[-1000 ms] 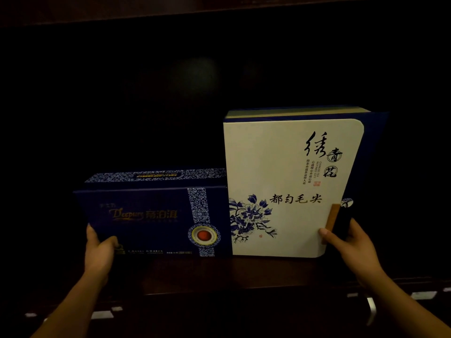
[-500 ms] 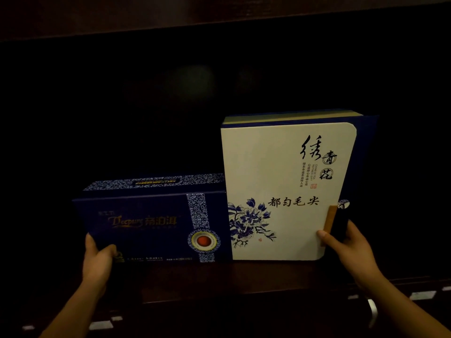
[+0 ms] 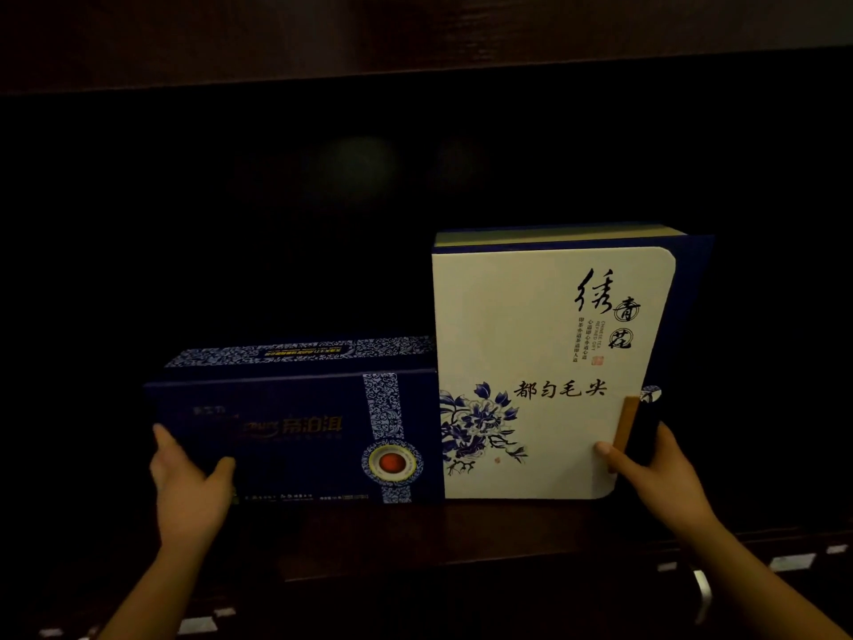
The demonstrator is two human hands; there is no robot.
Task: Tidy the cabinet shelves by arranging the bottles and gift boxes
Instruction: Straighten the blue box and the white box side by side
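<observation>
Two gift boxes stand side by side, touching, on a dark wooden cabinet shelf (image 3: 461, 528). The low dark blue box (image 3: 300, 436) with gold lettering and a patterned band is on the left. The taller white box (image 3: 531, 344) with blue flowers and black calligraphy is on the right. My left hand (image 3: 189, 482) grips the lower left corner of the blue box, thumb on its front. My right hand (image 3: 655, 473) holds the white box's lower right edge by its brown clasp. No bottles are visible.
The shelf board above (image 3: 415, 34) runs across the top of the view. The cabinet interior behind and left of the boxes is very dark. A metal handle (image 3: 701, 593) and small pale tags sit along the lower front edge.
Both boxes sit slightly lower in view as my head tilted up. My left hand has spread wider over the blue box's corner. The right hand keeps its hold.
</observation>
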